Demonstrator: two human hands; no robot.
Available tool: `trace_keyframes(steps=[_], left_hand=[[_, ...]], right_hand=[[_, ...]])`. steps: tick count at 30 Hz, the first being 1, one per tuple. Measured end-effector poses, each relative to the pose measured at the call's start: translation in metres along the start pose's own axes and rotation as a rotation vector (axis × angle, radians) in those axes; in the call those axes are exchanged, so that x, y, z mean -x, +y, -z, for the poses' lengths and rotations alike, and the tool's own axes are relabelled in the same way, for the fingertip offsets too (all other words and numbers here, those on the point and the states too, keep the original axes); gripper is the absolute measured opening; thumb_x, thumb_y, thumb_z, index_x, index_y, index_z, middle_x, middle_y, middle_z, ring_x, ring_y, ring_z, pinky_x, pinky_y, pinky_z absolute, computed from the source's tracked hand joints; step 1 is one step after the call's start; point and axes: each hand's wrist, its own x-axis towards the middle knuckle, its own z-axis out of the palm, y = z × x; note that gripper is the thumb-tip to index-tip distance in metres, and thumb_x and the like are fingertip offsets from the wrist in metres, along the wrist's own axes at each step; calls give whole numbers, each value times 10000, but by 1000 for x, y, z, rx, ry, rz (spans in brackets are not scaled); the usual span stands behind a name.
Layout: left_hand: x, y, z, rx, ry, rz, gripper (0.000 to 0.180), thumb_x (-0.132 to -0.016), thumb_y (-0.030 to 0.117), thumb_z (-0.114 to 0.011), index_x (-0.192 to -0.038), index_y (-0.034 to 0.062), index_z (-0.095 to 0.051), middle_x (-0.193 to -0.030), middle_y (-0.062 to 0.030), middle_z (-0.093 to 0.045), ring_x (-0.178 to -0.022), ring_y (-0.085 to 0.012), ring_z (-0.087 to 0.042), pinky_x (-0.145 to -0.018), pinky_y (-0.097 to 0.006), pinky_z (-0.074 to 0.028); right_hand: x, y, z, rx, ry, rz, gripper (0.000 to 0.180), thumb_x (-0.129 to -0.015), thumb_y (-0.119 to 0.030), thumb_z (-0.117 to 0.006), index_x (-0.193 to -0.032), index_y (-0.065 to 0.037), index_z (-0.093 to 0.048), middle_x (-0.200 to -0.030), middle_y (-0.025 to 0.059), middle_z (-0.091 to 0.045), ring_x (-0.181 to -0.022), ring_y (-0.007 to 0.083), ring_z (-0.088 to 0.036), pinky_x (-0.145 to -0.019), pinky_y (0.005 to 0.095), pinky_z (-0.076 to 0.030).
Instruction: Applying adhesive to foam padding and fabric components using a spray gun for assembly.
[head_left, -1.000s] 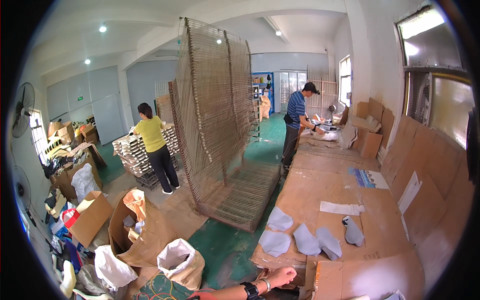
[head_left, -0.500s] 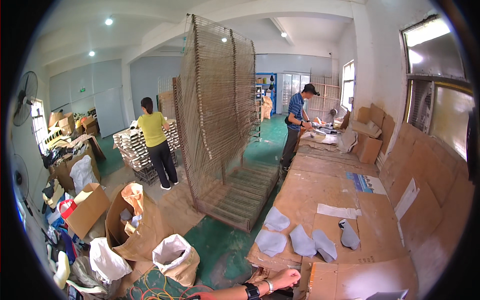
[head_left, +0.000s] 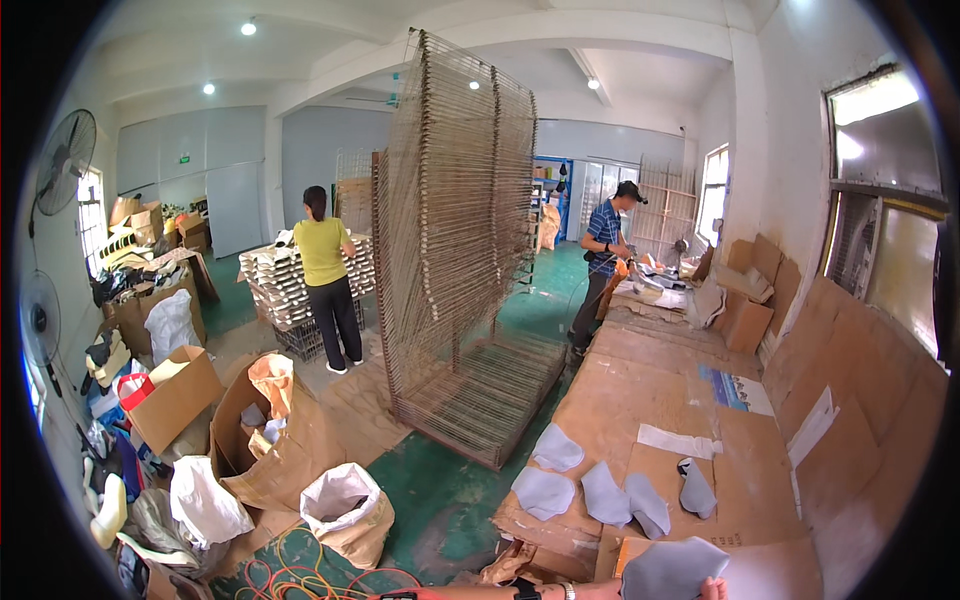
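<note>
At the lower edge of the head view, a flat, smooth, light-grey piece with rounded corners (head_left: 670, 568) is held up over the near end of the table. The fingers of my right hand (head_left: 714, 588) are closed on its right edge. My left hand (head_left: 607, 591) reaches its left edge, a black watch and a bracelet on that wrist; its fingers are hidden. Beyond lie several similar pieces, among them a rounded grey piece (head_left: 543, 493) on the left and a narrower grey piece with a dark end (head_left: 697, 490) on the right.
The long table (head_left: 640, 365) is covered with cardboard. A tall wire rack (head_left: 455, 230) stands to its left. A white sack (head_left: 347, 512), large carton (head_left: 270, 470) and coloured cables (head_left: 300, 570) are on the floor. One person (head_left: 600, 260) works at the table's far end, another (head_left: 322, 270) by stacked trays.
A grey piece has come up into view between my hands. My right hand has appeared, and my left hand has lowered and moved right. The far person at the table has turned and holds something orange.
</note>
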Motion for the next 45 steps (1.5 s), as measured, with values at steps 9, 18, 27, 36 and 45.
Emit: trace_keyframes(steps=[9,18,27,36,45], left_hand=[[45,70,-7,898,250,-107,166,-907,173,-577,-998,42,-625,-893,-32,-661,-793,-129,-618,-716,-299,-520],[48,76,-6,1148,150,-188,127,-893,119,-564,-982,66,-638,-949,-18,-674,-887,-139,-632,-790,-308,-515],[47,73,0,1069,269,-76,142,-895,115,-533,-1003,54,-602,-925,-6,-614,-842,-107,-569,-804,-287,-463],[42,67,4,1048,-3,-213,208,-880,134,-532,-1078,81,-569,-1015,8,-616,-945,-110,-565,-894,-277,-423],[51,82,-13,837,51,17,329,-931,239,-565,-1218,81,-538,-1116,7,-597,-1002,-111,-571,-881,-286,-455]], right_hand=[[-2,29,10,-100,-11,-64,66,-888,-140,-587,-900,-83,-556,-703,-22,-493,-597,84,-458,-526,211,-404],[-6,80,22,-181,-78,-238,66,-894,-143,-590,-886,-116,-531,-687,-9,-483,-555,112,-458,-502,246,-412],[3,80,35,-173,-202,-199,63,-920,-140,-559,-869,-110,-538,-721,-3,-505,-605,113,-478,-540,244,-415],[15,77,54,-199,-108,-287,106,-930,-180,-560,-879,-88,-548,-730,17,-543,-604,112,-508,-513,228,-426],[7,92,78,-164,-82,-385,285,-920,-387,-548,-880,-105,-556,-682,33,-573,-513,158,-512,-402,286,-423]])
